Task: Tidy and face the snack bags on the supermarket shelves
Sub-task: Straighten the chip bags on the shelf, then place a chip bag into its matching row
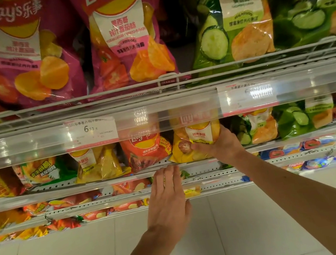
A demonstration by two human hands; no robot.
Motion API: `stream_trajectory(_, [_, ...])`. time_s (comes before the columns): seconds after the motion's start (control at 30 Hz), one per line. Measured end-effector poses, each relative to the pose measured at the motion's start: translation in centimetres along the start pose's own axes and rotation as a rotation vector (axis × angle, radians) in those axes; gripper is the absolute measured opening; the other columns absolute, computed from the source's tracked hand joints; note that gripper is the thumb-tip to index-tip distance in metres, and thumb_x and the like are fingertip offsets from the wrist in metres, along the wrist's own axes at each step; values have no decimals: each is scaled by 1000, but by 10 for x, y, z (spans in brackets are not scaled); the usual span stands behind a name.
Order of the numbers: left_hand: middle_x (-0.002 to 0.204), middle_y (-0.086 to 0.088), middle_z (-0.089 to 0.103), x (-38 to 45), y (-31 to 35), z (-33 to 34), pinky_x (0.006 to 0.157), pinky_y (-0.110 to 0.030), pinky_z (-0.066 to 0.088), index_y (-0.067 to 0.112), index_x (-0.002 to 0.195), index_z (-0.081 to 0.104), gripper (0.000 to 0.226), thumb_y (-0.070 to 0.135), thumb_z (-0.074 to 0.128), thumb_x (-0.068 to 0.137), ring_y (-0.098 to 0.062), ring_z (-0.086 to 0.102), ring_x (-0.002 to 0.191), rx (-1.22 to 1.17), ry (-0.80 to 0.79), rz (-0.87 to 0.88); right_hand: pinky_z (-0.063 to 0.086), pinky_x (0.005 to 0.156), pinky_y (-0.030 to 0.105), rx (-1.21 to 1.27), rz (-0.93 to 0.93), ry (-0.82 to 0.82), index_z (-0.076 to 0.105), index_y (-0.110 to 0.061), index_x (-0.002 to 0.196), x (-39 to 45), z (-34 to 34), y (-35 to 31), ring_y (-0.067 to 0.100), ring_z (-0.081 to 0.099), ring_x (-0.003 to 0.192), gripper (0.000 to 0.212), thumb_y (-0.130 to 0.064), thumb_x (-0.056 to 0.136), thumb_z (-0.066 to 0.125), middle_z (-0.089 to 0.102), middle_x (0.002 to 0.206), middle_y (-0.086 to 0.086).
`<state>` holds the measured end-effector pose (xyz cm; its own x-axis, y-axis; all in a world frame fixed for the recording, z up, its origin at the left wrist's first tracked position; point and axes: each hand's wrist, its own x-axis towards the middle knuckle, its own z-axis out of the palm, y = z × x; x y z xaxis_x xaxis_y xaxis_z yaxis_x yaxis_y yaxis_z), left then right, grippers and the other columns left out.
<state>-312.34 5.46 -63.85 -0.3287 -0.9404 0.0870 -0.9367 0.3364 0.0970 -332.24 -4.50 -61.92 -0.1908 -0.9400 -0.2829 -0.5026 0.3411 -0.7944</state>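
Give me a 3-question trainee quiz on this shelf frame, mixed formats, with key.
1. True or false: the right hand grips a green cucumber bag.
2. Multiple choice: the left hand is A) pinching a price tag, B) open with straight fingers reaching to the shelf edge, C) holding a red bag.
3. Fill in: the printed price on the left price tag reads ____.

Key: 1 false, it grips the yellow bag. 2 B. 3 6.50.
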Motion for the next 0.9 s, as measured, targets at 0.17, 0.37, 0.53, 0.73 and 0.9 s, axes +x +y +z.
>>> stream_trajectory(0.17, [139, -8, 44, 4, 3, -5, 107, -40, 43, 9, 146, 42, 77, 40, 71, 81, -27, 39, 129, -36, -15, -30, 50, 78, 24, 14, 2, 23, 53, -21, 132, -10, -1, -1, 15, 64, 102, 81, -51, 66, 89, 69, 115, -5])
stream_trajectory(0.37, [144, -1, 34, 11, 5, -15, 112, -33, 34, 16, 149, 34, 67, 41, 59, 91, -20, 27, 134, -145, -59, -81, 53, 80, 26, -27, -47, 64, 54, -18, 124, -32, -9, 3, 15, 64, 100, 65, -44, 74, 87, 65, 107, -7])
stream_trajectory(0.53, [143, -2, 35, 8, -5, -24, 114, -35, 35, 18, 145, 38, 60, 39, 60, 93, -20, 29, 137, -298, -51, -179, 50, 84, 27, -25, -75, 247, 61, -14, 125, -62, -10, 9, 20, 63, 105, 54, -35, 81, 83, 67, 114, 1])
stream_trajectory(0.73, [130, -6, 50, -16, -49, -29, 105, -38, 41, 13, 130, 56, 42, 20, 68, 90, -24, 42, 126, -507, 75, -421, 47, 75, 25, 76, 54, 335, 61, -18, 113, -95, 19, 3, 17, 64, 93, 37, -26, 83, 82, 68, 102, 0])
stream_trajectory(0.9, [131, -9, 54, -46, -109, -34, 106, -42, 43, 11, 127, 59, 37, 16, 68, 91, -27, 46, 128, -592, 110, -585, 58, 86, 38, 111, 10, 256, 65, -16, 109, -111, 73, -27, 17, 67, 92, 32, -24, 83, 83, 69, 99, -2])
